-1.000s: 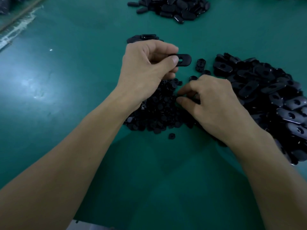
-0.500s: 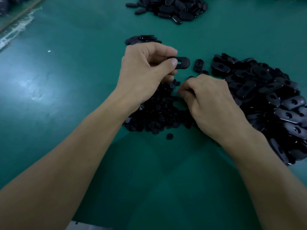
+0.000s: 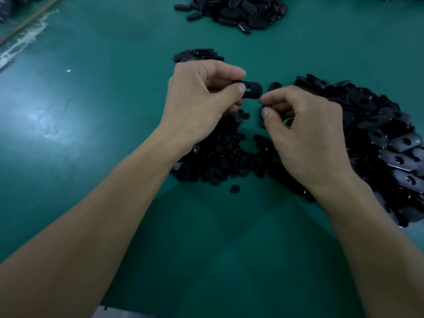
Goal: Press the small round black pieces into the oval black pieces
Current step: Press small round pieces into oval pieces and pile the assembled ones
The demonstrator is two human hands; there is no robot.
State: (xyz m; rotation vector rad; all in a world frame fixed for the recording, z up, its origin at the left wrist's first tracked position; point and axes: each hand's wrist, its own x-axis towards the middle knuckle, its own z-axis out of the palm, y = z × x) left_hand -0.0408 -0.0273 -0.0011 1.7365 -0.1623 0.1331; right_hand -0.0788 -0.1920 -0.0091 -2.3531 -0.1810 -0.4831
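Observation:
My left hand (image 3: 202, 99) pinches a black oval piece (image 3: 253, 90) between thumb and fingers, held above the table with its slot facing me. My right hand (image 3: 305, 131) is raised just right of it and pinches a small round black piece (image 3: 262, 110) at the fingertips, a little below the oval's free end. A heap of small round pieces (image 3: 220, 154) lies under both wrists. A large heap of oval pieces (image 3: 380, 138) with holes spreads to the right.
A green table (image 3: 91, 111) carries everything. Another pile of black oval parts (image 3: 243, 12) lies at the far edge, and a few more oval parts (image 3: 197, 53) sit behind my left hand. One round piece (image 3: 235, 188) lies loose in front of the heap.
My right hand has lifted off the round-piece heap with one small piece pinched and moved up toward the oval. My left hand has kept holding the oval in much the same place.

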